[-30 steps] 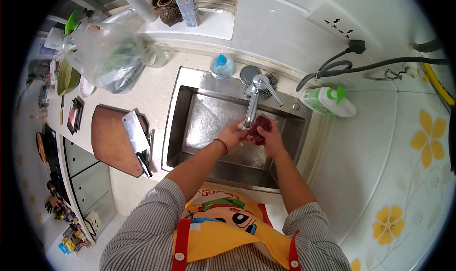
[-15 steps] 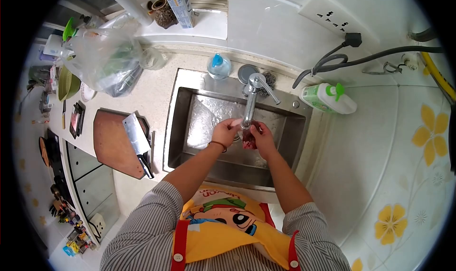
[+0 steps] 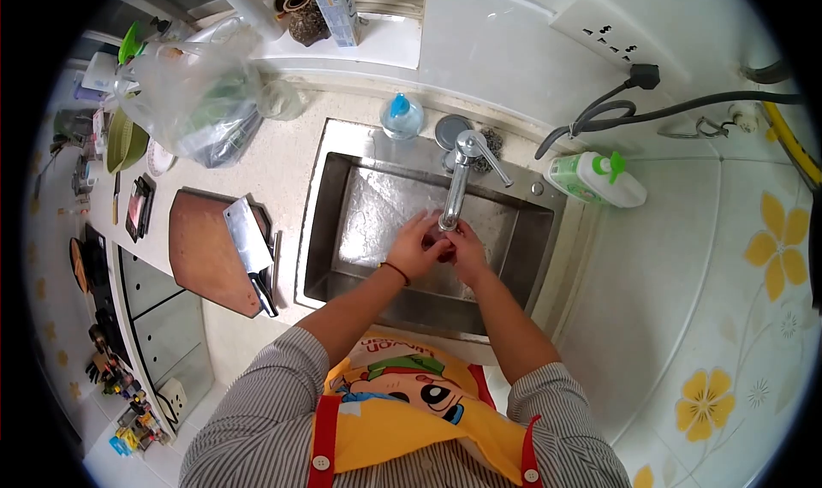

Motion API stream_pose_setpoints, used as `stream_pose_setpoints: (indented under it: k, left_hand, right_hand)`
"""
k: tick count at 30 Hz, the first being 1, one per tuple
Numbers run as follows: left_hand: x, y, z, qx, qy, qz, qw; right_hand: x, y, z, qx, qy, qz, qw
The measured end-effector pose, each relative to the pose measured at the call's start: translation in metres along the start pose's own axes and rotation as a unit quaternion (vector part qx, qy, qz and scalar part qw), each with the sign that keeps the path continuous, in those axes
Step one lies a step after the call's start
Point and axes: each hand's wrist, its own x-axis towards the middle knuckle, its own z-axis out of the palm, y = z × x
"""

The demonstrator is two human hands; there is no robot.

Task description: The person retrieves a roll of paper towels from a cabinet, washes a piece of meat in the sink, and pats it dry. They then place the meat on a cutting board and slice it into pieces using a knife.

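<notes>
Under the chrome faucet (image 3: 455, 195), a dark red piece of raw meat (image 3: 437, 246) sits between my hands, mostly covered by the fingers. My left hand (image 3: 414, 246) cups it from the left, fingers closed around its side. From the right, my right hand (image 3: 467, 253) grips the same piece with its thumb and fingers. Both hands are low in the stainless steel sink (image 3: 360, 282), just below the spout. The sink floor looks wet and shiny.
Left of the sink, a cleaver (image 3: 247, 235) lies on a brown cutting board (image 3: 201, 248). Behind are a plastic bag (image 3: 193, 103) and a blue-topped bottle (image 3: 402, 118). A white-and-green pump bottle (image 3: 595, 180) stands right, below a black power cord (image 3: 685, 98).
The meat hung partly visible below my right fingers before; now it is gathered between both hands. My left hand has turned and wrapped around it. The camera view has shifted slightly.
</notes>
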Motion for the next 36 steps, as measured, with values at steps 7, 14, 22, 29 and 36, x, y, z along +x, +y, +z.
stream_pose_setpoints:
  k: [7,14,22,29,36]
  left_hand:
    - [0.01,-0.026,0.008,-0.319,-0.114,-0.102,0.935]
    - [0.022,-0.005,0.01,-0.477,-0.053,-0.21,0.852]
    - [0.025,-0.047,0.001,-0.478,-0.08,-0.179,0.856]
    - [0.016,-0.02,-0.009,-0.473,-0.022,-0.342,0.812]
    - [0.017,-0.02,-0.017,-0.444,-0.061,-0.295,0.844]
  right_hand:
    - [0.011,0.016,-0.006,0.019,-0.017,-0.041,0.999]
    - [0.008,-0.001,-0.006,-0.335,0.198,-0.193,0.9]
    - [-0.001,-0.013,-0.023,-0.033,-0.001,-0.109,0.993]
    - [0.0,-0.03,-0.027,-0.201,0.067,-0.309,0.927]
    - [-0.084,-0.172,0.016,-0.479,0.031,-0.449,0.754]
